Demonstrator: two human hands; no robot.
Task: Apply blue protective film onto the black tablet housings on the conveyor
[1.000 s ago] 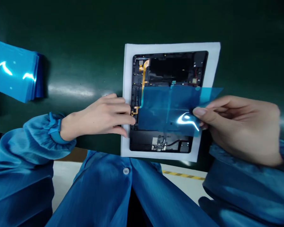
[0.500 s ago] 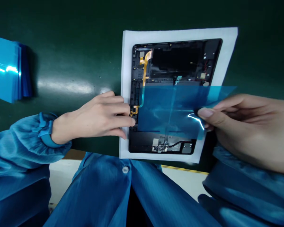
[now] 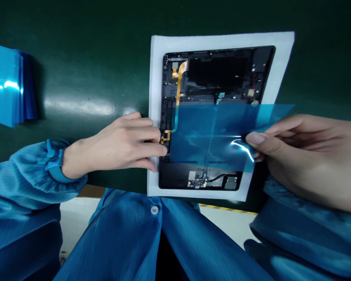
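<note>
- At the far left, a stack of blue film sheets (image 3: 6, 84) lies on the dark green workbench (image 3: 76, 66), well apart from both hands.
- Below this stack, a blue smock sleeve (image 3: 26, 183) ends in a gathered cuff with a strap.
- The left hand (image 3: 114, 146) comes next. Its fingers (image 3: 146, 148) lie close together and press on the left edge of the tablet frame, and they do not clamp anything.
- In the middle of the bench, the black tablet frame (image 3: 213, 78) rests on a white sheet (image 3: 222, 40). An orange flex cable (image 3: 179, 88) runs along its left side, and a small circuit board (image 3: 197, 182) sits near the lower edge.
- Over the middle of the frame hangs a clear blue film sheet (image 3: 213, 132). I cannot tell if it touches the frame.
- At the right, the right hand (image 3: 310, 156) pinches the right edge of this film tightly between thumb and fingers.
- Under the bench, a yellow and black floor stripe (image 3: 228, 208) shows.
</note>
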